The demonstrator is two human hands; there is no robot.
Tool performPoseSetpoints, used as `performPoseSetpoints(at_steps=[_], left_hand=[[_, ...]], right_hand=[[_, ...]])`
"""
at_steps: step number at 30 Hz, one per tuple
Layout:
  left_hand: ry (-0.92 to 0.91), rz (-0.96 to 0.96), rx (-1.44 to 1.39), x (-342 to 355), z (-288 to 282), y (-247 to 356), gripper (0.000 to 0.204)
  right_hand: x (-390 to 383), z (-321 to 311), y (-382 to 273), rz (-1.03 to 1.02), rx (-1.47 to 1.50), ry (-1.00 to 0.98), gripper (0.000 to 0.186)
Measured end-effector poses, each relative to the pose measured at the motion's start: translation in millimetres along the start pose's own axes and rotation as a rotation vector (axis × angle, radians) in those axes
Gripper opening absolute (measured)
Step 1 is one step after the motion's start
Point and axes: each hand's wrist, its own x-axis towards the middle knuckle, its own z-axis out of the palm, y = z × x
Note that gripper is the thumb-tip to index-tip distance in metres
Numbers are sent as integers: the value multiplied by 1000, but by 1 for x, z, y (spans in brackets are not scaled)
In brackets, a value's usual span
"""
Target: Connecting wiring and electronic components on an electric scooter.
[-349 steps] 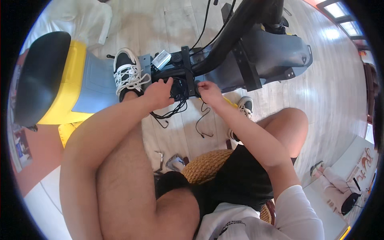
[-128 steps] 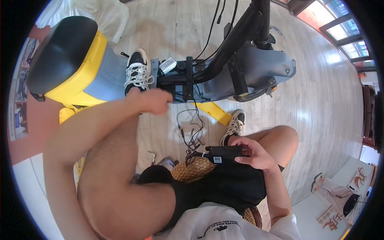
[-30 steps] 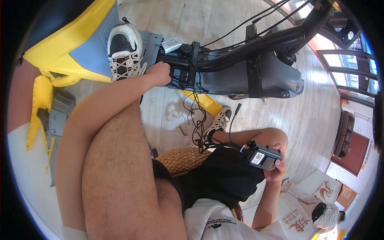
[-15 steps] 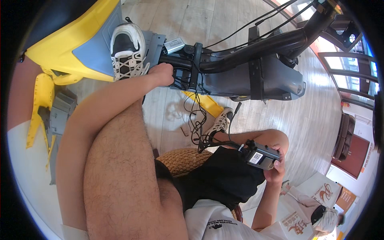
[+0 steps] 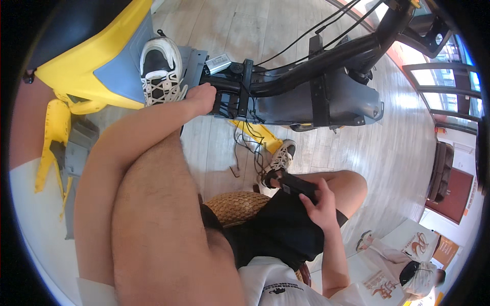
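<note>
My left hand (image 5: 203,98) is closed at the dark frame tube (image 5: 224,81) of a partly stripped electric scooter, beside the bundle of wires in its opening. Its fingers are turned away from view, so what they hold is hidden. Over my right thigh, my right hand (image 5: 321,205) grips a black rectangular electronic box (image 5: 296,185) between thumb and fingers. Black cables (image 5: 250,145) hang in loops from the scooter's opening down toward my far shoe, close to the box's end. A small silver metal box (image 5: 218,63) lies on the frame past my left hand.
A yellow and grey scooter body (image 5: 97,66) stands at the left, with my shoe (image 5: 161,71) against it. Loose yellow panels (image 5: 53,127) lean below. Another yellow piece (image 5: 260,135) lies under the frame. A woven stool (image 5: 237,204) is beneath me. Someone sits at the lower right.
My right hand has moved left and turned the black box over, so its white label no longer shows. My left hand stays at the frame; the view has shifted slightly.
</note>
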Motion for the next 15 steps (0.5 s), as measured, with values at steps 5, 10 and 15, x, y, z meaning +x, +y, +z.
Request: performPoseSetpoints(at_steps=[5, 10, 15], left_hand=[[-326, 87, 79, -1, -11, -4, 49], [-378, 74, 140, 0, -11, -4, 52], [-363, 25, 123, -4, -9, -5, 53]], right_hand=[[42, 46, 32, 57, 60, -229, 42], [88, 98, 74, 206, -93, -387, 43], [122, 170, 95, 717, 531, -353, 43]])
